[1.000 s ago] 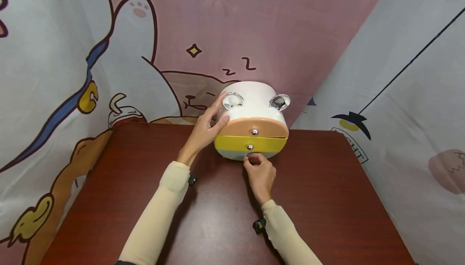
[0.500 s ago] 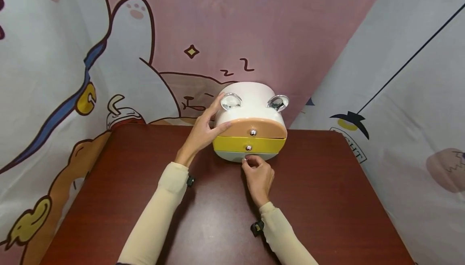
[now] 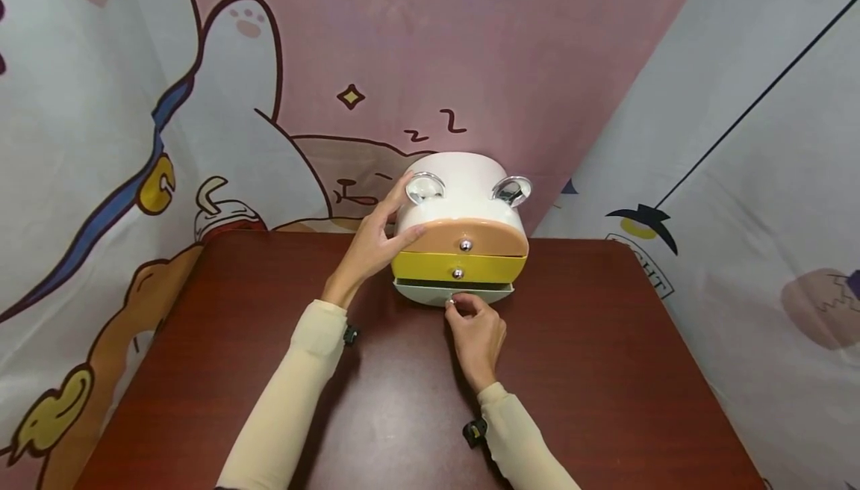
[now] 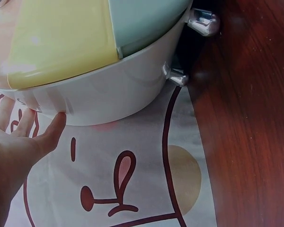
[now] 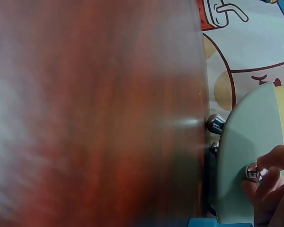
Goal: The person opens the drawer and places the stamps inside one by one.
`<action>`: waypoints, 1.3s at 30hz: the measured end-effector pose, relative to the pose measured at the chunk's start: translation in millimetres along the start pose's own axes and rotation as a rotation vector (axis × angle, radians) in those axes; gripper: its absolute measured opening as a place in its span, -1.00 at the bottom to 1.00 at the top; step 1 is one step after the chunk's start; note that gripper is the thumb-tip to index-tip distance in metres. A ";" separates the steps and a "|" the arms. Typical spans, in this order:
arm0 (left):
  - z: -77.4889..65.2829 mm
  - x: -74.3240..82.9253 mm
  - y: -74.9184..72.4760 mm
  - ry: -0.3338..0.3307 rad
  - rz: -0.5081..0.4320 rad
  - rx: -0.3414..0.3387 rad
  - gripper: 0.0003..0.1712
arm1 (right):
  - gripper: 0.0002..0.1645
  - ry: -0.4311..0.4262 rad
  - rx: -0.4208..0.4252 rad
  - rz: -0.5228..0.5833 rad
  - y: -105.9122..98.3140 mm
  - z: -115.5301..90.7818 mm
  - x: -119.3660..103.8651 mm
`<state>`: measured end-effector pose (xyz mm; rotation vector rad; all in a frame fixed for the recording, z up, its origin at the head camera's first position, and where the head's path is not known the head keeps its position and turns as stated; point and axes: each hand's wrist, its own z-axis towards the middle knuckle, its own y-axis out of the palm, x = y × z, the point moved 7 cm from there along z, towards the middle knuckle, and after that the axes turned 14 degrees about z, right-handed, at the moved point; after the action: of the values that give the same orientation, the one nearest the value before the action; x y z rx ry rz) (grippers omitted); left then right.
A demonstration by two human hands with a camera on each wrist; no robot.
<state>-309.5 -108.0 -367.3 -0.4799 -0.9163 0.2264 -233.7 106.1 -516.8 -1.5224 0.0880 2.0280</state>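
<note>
A small white drawer box [image 3: 468, 176] with two silver ears stands at the back of the table. Its front has an orange drawer [image 3: 493, 237], a yellow drawer [image 3: 423, 267] and a pale green bottom drawer [image 3: 419, 293], each with a round silver knob. The green drawer juts out a little, with a dark gap above it. My right hand [image 3: 477, 337] pinches the green drawer's knob [image 5: 252, 171] between thumb and fingers. Against the box's left side rests my left hand [image 3: 372, 247], fingers spread and fairly straight; in the left wrist view its fingertips touch the white wall.
The box stands on short silver feet [image 4: 177, 76] on a dark red-brown wooden table [image 3: 591, 370]. A cartoon-printed cloth [image 3: 524, 49] hangs right behind the table's back edge and along both sides.
The green bottom drawer has slid out slightly toward me, with my right hand drawing back on its knob. My left hand has stayed against the box's side.
</note>
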 end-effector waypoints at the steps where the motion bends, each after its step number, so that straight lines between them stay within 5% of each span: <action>1: 0.5 0.3 0.1 -0.001 -0.001 -0.001 -0.04 | -0.87 0.003 -0.001 0.001 -0.9 -0.9 -0.5; 27: 0.2 -2.5 2.1 -0.018 0.005 -0.015 -0.03 | -0.86 0.027 0.021 -0.068 -26.4 -53.2 -7.6; 39: -1.7 -1.0 1.1 -0.014 -0.002 -0.004 -0.03 | -0.85 0.037 0.008 -0.094 -35.0 -60.6 -6.4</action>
<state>-308.7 -108.0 -369.4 -0.4815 -0.9310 0.2262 -163.6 108.5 -521.6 -1.5309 0.0394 1.9241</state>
